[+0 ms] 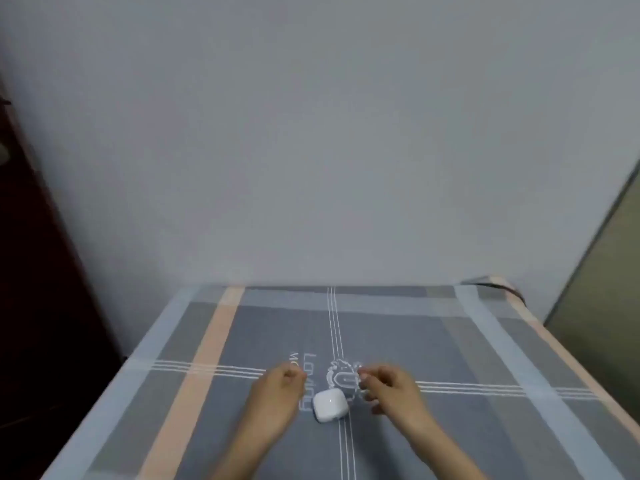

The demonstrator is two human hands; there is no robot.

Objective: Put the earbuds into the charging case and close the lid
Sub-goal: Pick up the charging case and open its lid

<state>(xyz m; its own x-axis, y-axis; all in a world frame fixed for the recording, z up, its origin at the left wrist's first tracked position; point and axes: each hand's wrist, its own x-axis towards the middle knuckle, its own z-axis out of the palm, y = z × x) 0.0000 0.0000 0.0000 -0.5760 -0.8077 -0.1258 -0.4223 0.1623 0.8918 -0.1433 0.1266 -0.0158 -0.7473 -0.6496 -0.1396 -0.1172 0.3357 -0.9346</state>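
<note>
A small white charging case [330, 406] lies on the cloth-covered table [450, 358], its lid down. No earbuds show anywhere on the cloth. My left hand [278, 388] rests just left of the case with its fingers curled in, and nothing is visible in it. My right hand [391, 389] hovers just right of the case, fingers loosely bent and apart, holding nothing that I can see. Neither hand touches the case. The picture is a little blurred.
The table cloth is grey with peach and pale blue stripes and white printed lettering [308, 368]. A plain wall [311, 150] stands behind the far table edge. Dark furniture [38, 271] is at the left, and a greenish panel [602, 289] at the right.
</note>
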